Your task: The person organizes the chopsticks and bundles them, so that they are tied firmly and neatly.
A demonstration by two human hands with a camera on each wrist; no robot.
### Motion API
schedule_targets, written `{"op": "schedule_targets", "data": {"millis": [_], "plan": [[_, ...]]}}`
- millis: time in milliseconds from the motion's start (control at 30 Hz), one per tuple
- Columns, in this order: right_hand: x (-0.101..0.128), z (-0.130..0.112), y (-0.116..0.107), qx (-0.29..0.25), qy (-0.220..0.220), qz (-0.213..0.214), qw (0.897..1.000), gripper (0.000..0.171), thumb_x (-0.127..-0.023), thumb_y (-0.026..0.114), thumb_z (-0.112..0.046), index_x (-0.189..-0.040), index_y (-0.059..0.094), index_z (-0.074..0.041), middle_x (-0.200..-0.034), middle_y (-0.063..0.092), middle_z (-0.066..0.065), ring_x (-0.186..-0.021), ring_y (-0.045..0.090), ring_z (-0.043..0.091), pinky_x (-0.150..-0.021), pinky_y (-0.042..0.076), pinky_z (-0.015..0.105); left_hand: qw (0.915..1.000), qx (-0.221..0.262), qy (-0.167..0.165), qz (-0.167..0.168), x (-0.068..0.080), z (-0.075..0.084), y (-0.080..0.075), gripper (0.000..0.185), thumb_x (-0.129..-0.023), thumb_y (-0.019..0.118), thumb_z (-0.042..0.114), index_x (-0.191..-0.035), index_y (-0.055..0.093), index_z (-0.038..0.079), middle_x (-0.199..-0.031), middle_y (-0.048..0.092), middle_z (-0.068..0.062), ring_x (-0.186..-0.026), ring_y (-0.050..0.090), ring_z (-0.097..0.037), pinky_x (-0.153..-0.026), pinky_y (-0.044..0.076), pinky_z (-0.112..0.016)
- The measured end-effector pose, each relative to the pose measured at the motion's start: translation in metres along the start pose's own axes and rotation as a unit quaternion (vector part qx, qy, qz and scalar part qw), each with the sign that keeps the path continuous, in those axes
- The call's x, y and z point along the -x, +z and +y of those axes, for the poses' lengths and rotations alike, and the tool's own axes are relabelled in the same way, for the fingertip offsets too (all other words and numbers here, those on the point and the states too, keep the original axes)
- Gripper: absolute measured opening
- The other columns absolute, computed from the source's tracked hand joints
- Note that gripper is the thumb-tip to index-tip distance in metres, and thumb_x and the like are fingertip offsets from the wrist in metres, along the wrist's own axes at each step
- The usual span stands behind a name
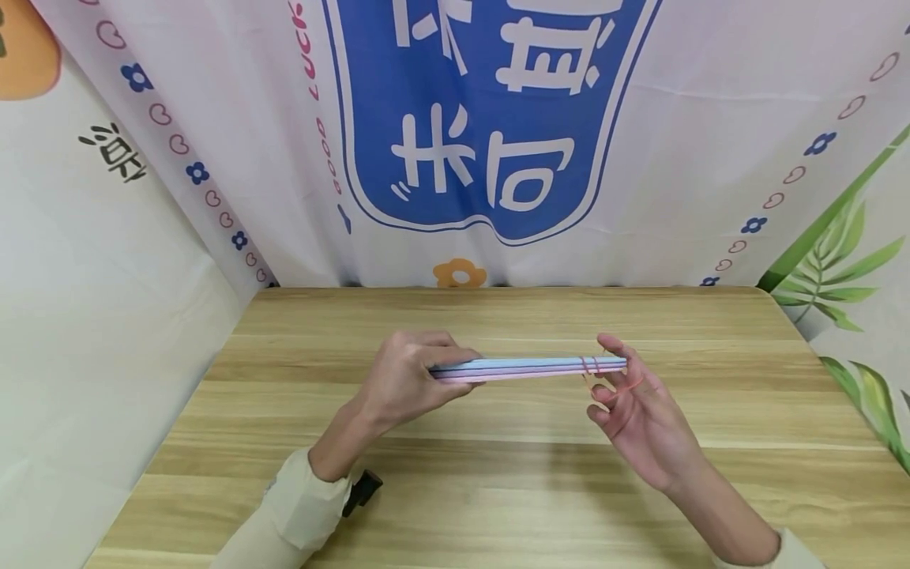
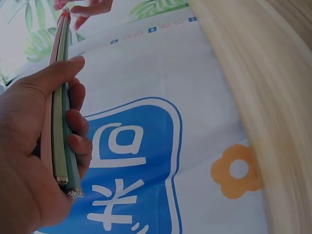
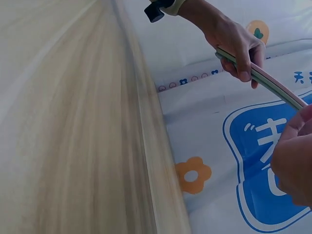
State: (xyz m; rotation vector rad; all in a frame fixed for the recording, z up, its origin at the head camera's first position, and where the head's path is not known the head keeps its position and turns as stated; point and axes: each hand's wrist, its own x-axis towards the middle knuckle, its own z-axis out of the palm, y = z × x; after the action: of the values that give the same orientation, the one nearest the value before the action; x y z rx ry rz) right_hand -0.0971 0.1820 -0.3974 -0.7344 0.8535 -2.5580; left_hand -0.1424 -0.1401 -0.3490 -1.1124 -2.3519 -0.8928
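The left hand (image 1: 405,379) is clamping one end of a flat bundle of pastel blue, purple and pink foam strips (image 1: 526,367), levelling it above the wooden bench (image 1: 498,474), while the right hand (image 1: 633,403) is hooking a thin orange rubber band (image 1: 604,378) (already looped there) around the far end.

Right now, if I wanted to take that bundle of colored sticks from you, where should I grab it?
Probably the bare middle of the sticks, pinched from above and below. They lie level above the table; the left hand grips one end, and the right hand works a rubber band around the other.
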Motion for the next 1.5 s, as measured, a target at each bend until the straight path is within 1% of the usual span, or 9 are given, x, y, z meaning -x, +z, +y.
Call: {"op": "schedule_targets", "data": {"millis": [167,400,533,667,833,1100,1167,1333,1500], "plan": [[-0.001,-0.003,-0.003,0.011,0.007,-0.008,1.0,0.036,-0.118,0.035,-0.024,-0.148,0.054,-0.019,-0.123,0.072,-0.003,-0.1,0.073,0.007,-0.081,0.054,0.017,0.9997,-0.013,0.014,-0.016,0.0,-0.001,-0.003,0.028,-0.076,0.096,0.008,-0.102,0.087,0.011,-0.084,0.081,-0.003,-0.061,0.06,-0.003,-0.053,0.043,-0.011],[0.0,-0.002,-0.009,0.045,0.0,-0.001,0.999,0.042,-0.118,0.028,-0.011,-0.144,0.061,-0.014,-0.119,0.072,-0.002,-0.093,0.071,0.005,-0.075,0.052,0.017,0.9982,-0.04,0.023,-0.037,0.0,0.001,-0.003,0.025,-0.077,0.096,0.01,-0.101,0.088,0.014,-0.084,0.08,0.0,-0.061,0.056,-0.001,-0.053,0.042,-0.011],[0.001,-0.002,-0.016,0.112,-0.022,0.013,0.993,0.046,-0.114,0.031,0.003,-0.144,0.064,-0.01,-0.112,0.071,-0.002,-0.088,0.068,0.006,-0.065,0.036,0.024,0.9974,-0.052,0.025,-0.044,0.0,0.001,-0.003,0.024,-0.078,0.095,0.011,-0.1,0.088,0.016,-0.083,0.08,0.002,-0.061,0.055,0.0,-0.054,0.042,-0.011],[0.0,-0.007,-0.017,0.189,-0.038,0.028,0.981,0.047,-0.11,0.038,0.012,-0.134,0.072,-0.01,-0.108,0.07,-0.003,-0.083,0.065,0.005,-0.065,0.027,0.034,0.9969,-0.05,0.009,-0.06,0.0,0.003,-0.003,0.025,-0.079,0.095,0.012,-0.102,0.088,0.015,-0.084,0.08,0.003,-0.061,0.054,0.0,-0.054,0.042,-0.012],[-0.001,-0.017,-0.016,0.282,-0.053,0.012,0.958,0.047,-0.105,0.046,0.018,-0.121,0.077,-0.013,-0.109,0.068,-0.003,-0.078,0.06,0.009,-0.061,0.034,0.031,0.9961,-0.043,-0.007,-0.077,-0.001,0.004,-0.003,0.026,-0.079,0.095,0.014,-0.104,0.088,0.014,-0.085,0.081,0.002,-0.061,0.055,0.0,-0.054,0.044,-0.012],[-0.002,-0.03,-0.021,0.415,-0.093,-0.038,0.904,0.039,-0.094,0.058,0.026,-0.112,0.078,-0.002,-0.099,0.064,0.002,-0.078,0.059,0.014,-0.058,0.047,0.031,0.9946,-0.03,-0.013,-0.098,-0.002,0.004,-0.002,0.026,-0.081,0.095,0.016,-0.106,0.087,0.015,-0.088,0.082,0.002,-0.064,0.057,0.001,-0.057,0.047,-0.013],[-0.002,-0.031,-0.025,0.422,-0.1,-0.063,0.899,0.035,-0.093,0.06,0.025,-0.109,0.077,0.0,-0.096,0.063,0.005,-0.081,0.058,0.016,-0.059,0.048,0.031,0.9944,-0.027,-0.008,-0.102,-0.002,0.004,-0.002,0.025,-0.081,0.095,0.016,-0.105,0.087,0.016,-0.088,0.082,0.002,-0.064,0.057,0.002,-0.058,0.047,-0.013],[-0.003,-0.028,-0.032,0.403,-0.107,-0.12,0.901,0.037,-0.086,0.058,0.029,-0.106,0.071,0.002,-0.1,0.063,0.008,-0.09,0.057,0.019,-0.068,0.055,0.028,0.9935,-0.027,-0.004,-0.11,-0.002,0.005,0.0,0.024,-0.081,0.096,0.017,-0.104,0.088,0.017,-0.087,0.081,0.004,-0.063,0.054,0.003,-0.057,0.045,-0.013],[-0.002,-0.027,-0.028,0.414,-0.105,-0.11,0.898,0.046,-0.079,0.05,0.034,-0.105,0.068,0.001,-0.104,0.062,0.003,-0.091,0.056,0.019,-0.071,0.055,0.028,0.993,-0.039,-0.013,-0.111,-0.003,0.007,0.002,0.024,-0.08,0.096,0.017,-0.103,0.088,0.017,-0.086,0.081,0.004,-0.062,0.053,0.002,-0.057,0.044,-0.013]]}}
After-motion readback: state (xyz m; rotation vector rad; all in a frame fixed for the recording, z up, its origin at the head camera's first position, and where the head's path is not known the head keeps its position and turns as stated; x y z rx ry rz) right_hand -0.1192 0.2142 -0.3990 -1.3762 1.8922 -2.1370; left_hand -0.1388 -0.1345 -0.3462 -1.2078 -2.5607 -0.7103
